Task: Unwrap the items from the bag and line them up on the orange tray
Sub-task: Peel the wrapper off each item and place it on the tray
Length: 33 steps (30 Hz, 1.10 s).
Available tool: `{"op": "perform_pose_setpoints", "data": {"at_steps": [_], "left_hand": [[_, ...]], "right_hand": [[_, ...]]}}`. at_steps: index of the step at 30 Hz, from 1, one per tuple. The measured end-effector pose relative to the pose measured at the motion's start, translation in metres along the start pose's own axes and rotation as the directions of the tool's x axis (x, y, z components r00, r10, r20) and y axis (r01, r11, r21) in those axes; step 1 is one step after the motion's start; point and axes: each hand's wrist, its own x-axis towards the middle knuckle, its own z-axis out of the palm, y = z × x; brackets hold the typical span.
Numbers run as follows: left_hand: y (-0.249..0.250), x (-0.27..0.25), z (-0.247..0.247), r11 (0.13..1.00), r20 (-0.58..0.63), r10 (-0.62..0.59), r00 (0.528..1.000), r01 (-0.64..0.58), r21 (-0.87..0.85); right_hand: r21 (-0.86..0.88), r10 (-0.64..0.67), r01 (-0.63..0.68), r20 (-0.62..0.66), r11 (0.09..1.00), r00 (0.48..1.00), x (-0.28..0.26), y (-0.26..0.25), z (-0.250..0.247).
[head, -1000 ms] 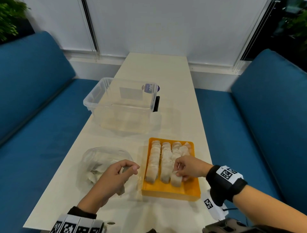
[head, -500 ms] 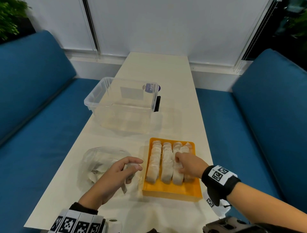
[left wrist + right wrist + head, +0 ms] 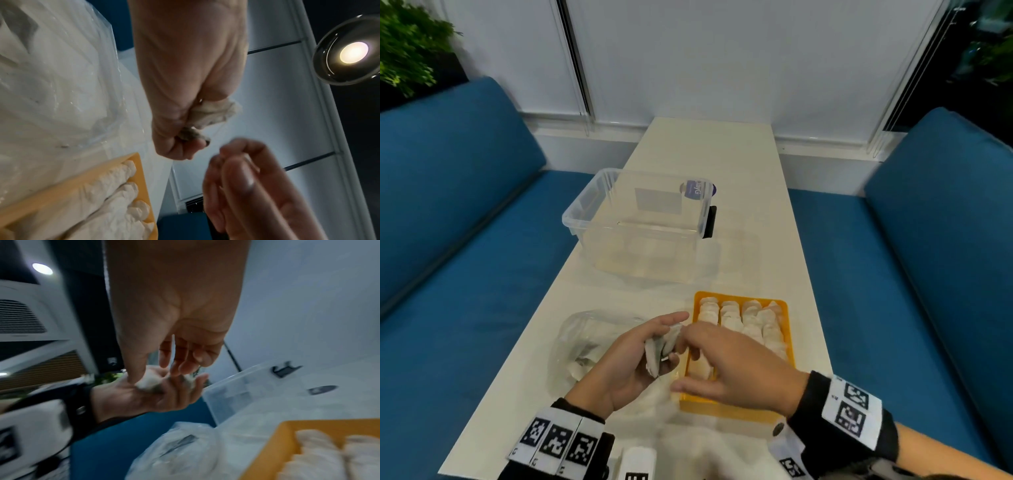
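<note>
Orange plastic tray (image 3: 789,329) sits on the white table (image 3: 709,147), near edge, w/ rows of pale unwrapped items (image 3: 729,317) lined up lengthwise in it. Crinkled clear plastic bag (image 3: 585,339) lies just left of the tray, white wrapped pieces visible inside. Clear plastic storage bin (image 3: 592,202) w/ a purple round label stands farther back on the table, apart from both.

Left hand (image 3: 626,363) is up off the table between bag and tray, palm turned inward, fingers curled round a small pale item in crumpled white wrapping (image 3: 659,346). Right hand (image 3: 726,363) is over the tray's left side, fingertips pinching the same wrapped item from the opposite side; thumb hangs low and free in the head view. Left wrist view shows the wad gripped in the left hand (image 3: 180,100), wrapped item (image 3: 213,112) sticking out; right wrist view has the right hand (image 3: 172,324) w/ thumb and fingertips on it, blurred.

Vs 0.5 s ago: right hand was pressing on the items in the tray, now lifted off them and brought across to meet the left. Left hand has risen slightly, rotated palm-in. Tray, bag, bin unchanged in position.
</note>
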Motion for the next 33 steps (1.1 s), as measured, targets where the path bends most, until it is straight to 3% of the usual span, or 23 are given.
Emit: {"op": "perform_pose_setpoints", "data": {"at_steps": [8,12,16,19,22,27,30,33], "left_hand": [[0.0,-0.005,0.011,0.995,-0.02,0.076,0.997,-0.074,0.072],[-0.005,-0.007,0.007,0.995,-0.01,0.069,0.998,-0.068,0.077],[-0.006,-0.004,-0.001,0.991,-0.035,0.093,0.995,-0.089,0.101],[-0.004,-0.006,0.001,0.951,0.03,0.134,0.991,-0.137,0.278],[-0.008,-0.003,0.006,0.849,0.121,0.167,0.978,-0.205,0.487],[-0.014,0.001,0.014,0.793,0.116,0.209,0.971,-0.237,0.561],[-0.014,0.003,0.011,0.77,0.091,0.197,0.976,-0.211,0.602],[-0.014,0.001,0.007,0.753,0.045,0.205,0.978,-0.187,0.631]], "right_hand": [[0.095,0.005,0.01,-0.153,0.995,0.988,0.015,-0.012,0.019],[0.247,0.149,-0.095,-0.209,0.964,0.966,0.014,0.0,0.013],[0.474,0.321,-0.215,-0.153,0.854,0.935,0.007,0.013,-0.008],[0.606,0.395,-0.249,-0.119,0.756,0.911,0.002,0.02,-0.02],[0.621,0.415,-0.264,-0.11,0.738,0.903,-0.001,0.025,-0.027],[0.646,0.409,-0.259,-0.09,0.718,0.908,-0.005,0.03,-0.035],[0.596,0.404,-0.269,-0.103,0.757,0.909,-0.009,0.036,-0.04],[0.402,0.442,-0.356,-0.145,0.844,0.885,-0.015,0.052,-0.047]]}}
